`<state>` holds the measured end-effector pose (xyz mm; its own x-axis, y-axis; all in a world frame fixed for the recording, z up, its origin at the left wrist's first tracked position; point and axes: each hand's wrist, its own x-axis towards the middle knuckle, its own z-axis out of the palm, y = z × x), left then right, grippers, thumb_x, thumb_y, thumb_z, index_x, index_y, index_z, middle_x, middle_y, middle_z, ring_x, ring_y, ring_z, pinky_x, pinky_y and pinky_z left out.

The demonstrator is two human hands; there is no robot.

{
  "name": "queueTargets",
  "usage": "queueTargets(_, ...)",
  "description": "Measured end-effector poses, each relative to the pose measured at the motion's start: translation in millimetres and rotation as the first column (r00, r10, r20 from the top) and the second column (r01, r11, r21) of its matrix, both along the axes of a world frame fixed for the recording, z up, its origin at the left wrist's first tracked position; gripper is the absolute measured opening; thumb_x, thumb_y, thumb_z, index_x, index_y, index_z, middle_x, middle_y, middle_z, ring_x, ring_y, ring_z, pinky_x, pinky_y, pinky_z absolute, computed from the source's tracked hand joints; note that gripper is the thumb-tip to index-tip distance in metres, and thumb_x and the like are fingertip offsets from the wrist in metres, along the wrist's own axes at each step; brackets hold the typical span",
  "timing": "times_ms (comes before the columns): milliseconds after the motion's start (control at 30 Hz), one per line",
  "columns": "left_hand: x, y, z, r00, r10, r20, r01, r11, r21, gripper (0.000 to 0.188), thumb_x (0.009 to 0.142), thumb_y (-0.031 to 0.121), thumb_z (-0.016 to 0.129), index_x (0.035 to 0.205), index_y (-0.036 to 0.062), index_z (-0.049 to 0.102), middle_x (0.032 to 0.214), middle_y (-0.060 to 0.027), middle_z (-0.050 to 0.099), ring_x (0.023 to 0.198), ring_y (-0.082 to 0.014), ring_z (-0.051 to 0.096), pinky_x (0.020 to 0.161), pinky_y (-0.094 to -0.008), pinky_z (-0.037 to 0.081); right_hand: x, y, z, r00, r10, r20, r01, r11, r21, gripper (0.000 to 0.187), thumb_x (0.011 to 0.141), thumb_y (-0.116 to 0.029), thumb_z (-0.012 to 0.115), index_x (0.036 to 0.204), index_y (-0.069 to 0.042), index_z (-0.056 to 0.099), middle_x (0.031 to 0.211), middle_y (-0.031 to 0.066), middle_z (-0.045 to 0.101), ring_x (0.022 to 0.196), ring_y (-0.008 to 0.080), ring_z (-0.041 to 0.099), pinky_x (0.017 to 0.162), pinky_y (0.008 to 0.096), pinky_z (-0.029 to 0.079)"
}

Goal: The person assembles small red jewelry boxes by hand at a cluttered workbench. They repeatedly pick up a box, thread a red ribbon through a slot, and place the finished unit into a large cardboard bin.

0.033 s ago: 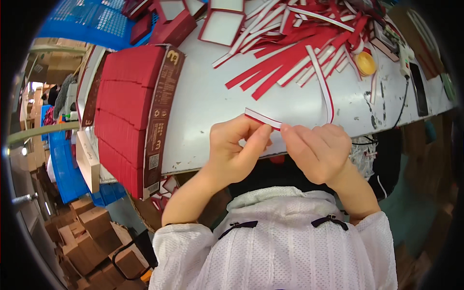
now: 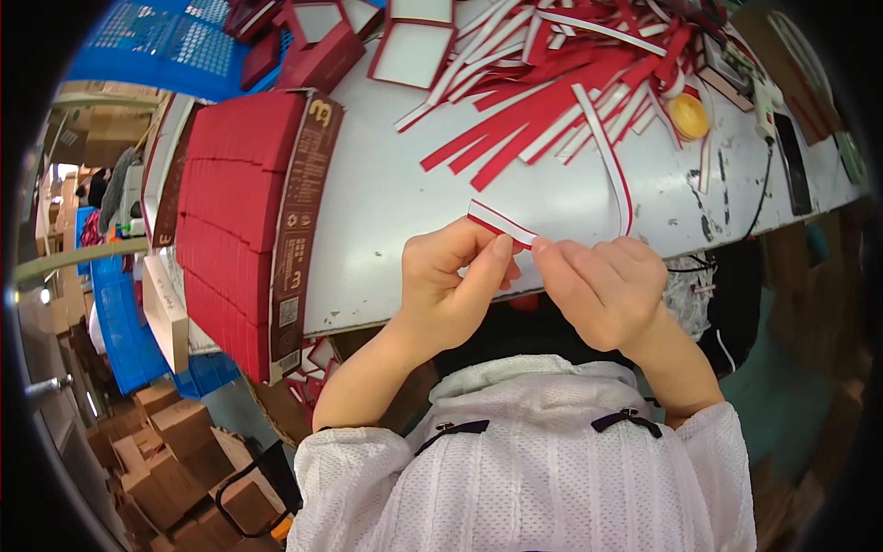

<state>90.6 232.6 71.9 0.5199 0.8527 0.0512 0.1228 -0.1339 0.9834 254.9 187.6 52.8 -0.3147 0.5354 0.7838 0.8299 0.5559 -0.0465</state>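
Observation:
Between my two hands runs a narrow red-and-white strip (image 2: 497, 221), its white face up and its free end sticking out past my left fingers. My left hand (image 2: 457, 285) pinches it between thumb and bent forefinger. Close beside, my right hand (image 2: 602, 287) is closed with thumb and fingertips on the same strip. Behind the right knuckles a length of similar strip (image 2: 609, 156) curves up toward the heap; whether it is one piece with the held part is hidden by the hand. Beyond lies a loose heap of red and white strips (image 2: 552, 101) on the white table (image 2: 386, 212).
At left stands an open carton (image 2: 308, 212) packed with red pieces (image 2: 230, 202). Red box parts with white insides (image 2: 414, 53) and a blue basket (image 2: 166, 46) sit behind. At right are a yellow roll (image 2: 688, 117), a black cable (image 2: 768, 175) and a dark flat object (image 2: 791, 166).
The table and its things sit slightly farther left in the picture. My hands keep the same grip on the strip, and its free end points a little higher.

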Motion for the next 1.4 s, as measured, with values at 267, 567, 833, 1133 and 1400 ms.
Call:
queueTargets(267,20,-6,-24,0.995,-0.036,0.093,0.047,0.992,-0.113,0.014,0.079,-0.001,0.042,0.074,-0.0046,0.054,0.063,-0.0071,0.057,0.055,-0.0112,0.052,0.051,-0.0219,0.043,2,-15,-10,0.805,-0.053,-0.591,-0.139,0.952,-0.274,0.020,0.059,-0.004,0.058,0.078,-0.003,0.056,0.063,0.0035,0.052,0.046,0.0161,0.049,0.040,0.0252,0.037)
queueTargets(567,39,-17,-41,0.996,-0.079,-0.049,0.091,0.717,0.691,0.012,0.054,-0.004,0.054,0.065,-0.0002,0.051,0.053,-0.0078,0.048,0.043,-0.0190,0.046,0.038,-0.0266,0.036,17,-33,-6,0.952,-0.052,-0.303,-0.077,0.914,-0.399,0.010,0.063,0.002,0.057,0.072,-0.002,0.053,0.068,0.0073,0.054,0.050,0.0191,0.053,0.044,0.0250,0.042)
queueTargets(833,22,-39,-71,0.730,0.327,0.600,-0.125,0.927,-0.353,0.013,0.079,0.004,0.045,0.085,-0.0030,0.054,0.085,-0.0145,0.057,0.071,-0.0198,0.057,0.064,-0.0296,0.048,87,-88,-39,-0.781,-0.132,-0.610,-0.236,0.967,0.093,0.014,0.081,-0.007,0.042,0.087,0.003,0.050,0.076,0.0075,0.052,0.050,0.0064,0.040,0.044,0.0179,0.036)
queueTargets(1133,-72,4,-25,0.391,0.455,0.800,-0.036,0.876,-0.480,0.017,0.077,0.012,0.045,0.089,0.0030,0.052,0.088,-0.0118,0.055,0.072,-0.0182,0.057,0.061,-0.0297,0.048,257,-246,-242,-0.649,-0.488,-0.583,0.038,0.745,-0.666,0.032,0.076,0.002,0.040,0.107,0.007,0.039,0.114,0.0252,0.042,0.104,0.0305,0.046,0.084,0.0356,0.043)
queueTargets(1400,-5,-18,11,0.923,-0.054,0.381,0.069,0.997,-0.026,0.016,0.079,0.011,0.045,0.079,-0.0028,0.054,0.078,-0.0169,0.056,0.064,-0.0224,0.055,0.056,-0.0301,0.047,83,-97,-14,0.654,-0.654,-0.382,0.158,0.611,-0.775,0.015,0.077,-0.006,0.052,0.089,0.001,0.056,0.079,0.0128,0.058,0.063,0.0175,0.055,0.057,0.0273,0.043)
